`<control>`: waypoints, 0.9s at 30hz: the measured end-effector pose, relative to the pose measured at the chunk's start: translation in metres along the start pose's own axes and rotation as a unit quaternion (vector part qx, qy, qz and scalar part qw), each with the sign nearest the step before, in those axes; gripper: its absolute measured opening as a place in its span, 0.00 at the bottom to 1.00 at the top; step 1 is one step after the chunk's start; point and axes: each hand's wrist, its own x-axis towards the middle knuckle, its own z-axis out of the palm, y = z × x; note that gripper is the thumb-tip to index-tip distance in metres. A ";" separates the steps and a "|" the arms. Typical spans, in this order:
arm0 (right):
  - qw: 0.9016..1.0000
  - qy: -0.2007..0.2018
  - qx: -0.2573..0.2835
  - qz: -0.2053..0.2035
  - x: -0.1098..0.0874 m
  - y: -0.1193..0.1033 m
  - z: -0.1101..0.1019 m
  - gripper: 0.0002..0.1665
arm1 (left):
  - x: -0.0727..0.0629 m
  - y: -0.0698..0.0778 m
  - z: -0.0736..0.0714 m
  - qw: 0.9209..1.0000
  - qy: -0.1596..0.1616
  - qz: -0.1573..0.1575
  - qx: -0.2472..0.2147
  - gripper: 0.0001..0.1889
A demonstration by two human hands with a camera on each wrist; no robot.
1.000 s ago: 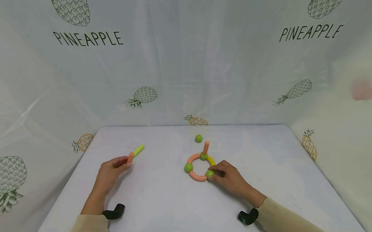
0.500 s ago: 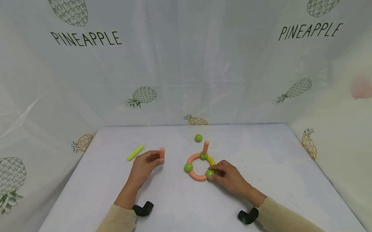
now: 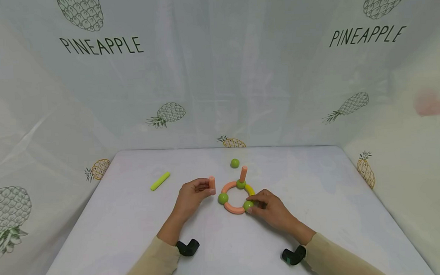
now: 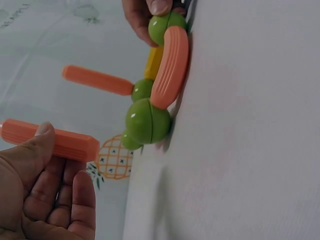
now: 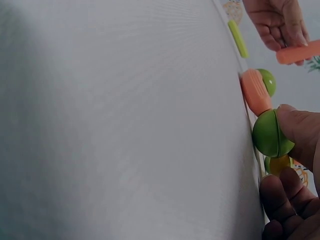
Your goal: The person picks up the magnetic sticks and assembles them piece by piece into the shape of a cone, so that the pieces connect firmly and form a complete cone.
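Note:
My left hand (image 3: 193, 196) pinches an orange rod (image 4: 65, 144) upright between thumb and fingers, just left of a ring on the table. The ring joins green balls with curved orange pieces (image 4: 171, 67) and a curved yellow piece (image 3: 249, 190). One more orange rod (image 3: 243, 175) stands up from the ring's far ball (image 3: 241, 184). At the ring's near right, my right hand (image 3: 272, 209) holds a green ball (image 5: 271, 134) between thumb and fingers. The left ball (image 4: 148, 121) of the ring is closest to the rod in my left hand.
A lime-green rod (image 3: 160, 181) lies on the white table (image 3: 218, 254) at the left. Behind the ring sits a loose green ball (image 3: 235, 163). A pineapple-print sheet (image 3: 216, 71) hangs around the table's back and sides.
My left hand has moved right with the orange rod, from beside the lime-green rod to close by the ring. My right hand has stayed on its green ball.

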 end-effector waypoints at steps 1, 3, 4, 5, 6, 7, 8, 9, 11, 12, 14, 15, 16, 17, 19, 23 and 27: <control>1.000 0.000 0.000 0.000 0.000 0.000 0.000 0.17 | 0.001 0.000 0.003 1.000 -0.001 -0.001 0.001 0.16; 1.000 0.001 0.000 0.001 0.000 -0.001 -0.001 0.17 | 0.002 0.000 0.008 1.000 -0.005 0.001 0.006 0.16; 1.000 0.001 0.000 0.000 0.000 -0.001 -0.001 0.17 | 0.003 0.001 0.010 1.000 -0.007 0.002 0.008 0.16; 1.000 0.002 -0.001 0.000 0.000 -0.001 -0.001 0.17 | 0.003 0.001 0.013 1.000 -0.009 0.004 0.011 0.16; 1.000 0.001 0.000 -0.001 0.000 -0.001 -0.001 0.17 | 0.003 0.001 0.015 1.000 -0.011 0.006 0.015 0.16; 1.000 0.001 -0.001 -0.001 0.000 0.000 -0.001 0.17 | 0.004 0.001 0.017 1.000 -0.014 0.008 0.015 0.16; 1.000 0.001 0.000 -0.001 0.000 0.000 -0.001 0.17 | 0.004 0.001 0.019 1.000 -0.016 0.010 0.015 0.16; 1.000 0.001 0.001 -0.002 0.000 0.000 -0.001 0.18 | 0.004 0.001 0.021 1.000 -0.019 0.013 0.015 0.16; 1.000 0.000 0.001 -0.003 0.000 0.000 0.000 0.18 | 0.004 0.000 0.024 1.000 -0.022 0.018 0.011 0.16; 1.000 0.000 0.003 -0.003 0.000 0.000 0.000 0.18 | 0.004 -0.001 0.025 0.999 -0.024 0.020 0.010 0.15; 1.000 0.001 0.004 -0.004 0.001 0.000 0.000 0.18 | 0.004 -0.003 0.027 0.999 -0.025 0.023 0.009 0.15; 1.000 0.001 0.004 -0.004 0.001 0.000 0.000 0.18 | 0.004 -0.004 0.028 0.999 -0.025 0.025 0.010 0.15; 1.000 0.001 0.004 -0.003 0.001 0.000 0.000 0.17 | 0.004 -0.005 0.029 0.999 -0.026 0.027 0.010 0.15; 1.000 0.002 0.004 -0.003 0.001 0.000 0.000 0.17 | 0.004 -0.005 0.030 0.999 -0.028 0.029 0.012 0.15; 1.000 0.003 0.003 -0.001 0.001 -0.001 0.000 0.17 | 0.004 -0.006 0.031 0.999 -0.029 0.032 0.024 0.15; 1.000 0.004 -0.001 0.000 0.001 0.000 0.000 0.17 | 0.003 -0.007 0.033 0.997 -0.037 0.037 0.065 0.16; 1.000 0.005 -0.002 0.002 0.001 0.001 0.000 0.18 | 0.004 -0.009 0.036 0.994 -0.043 0.046 0.093 0.17</control>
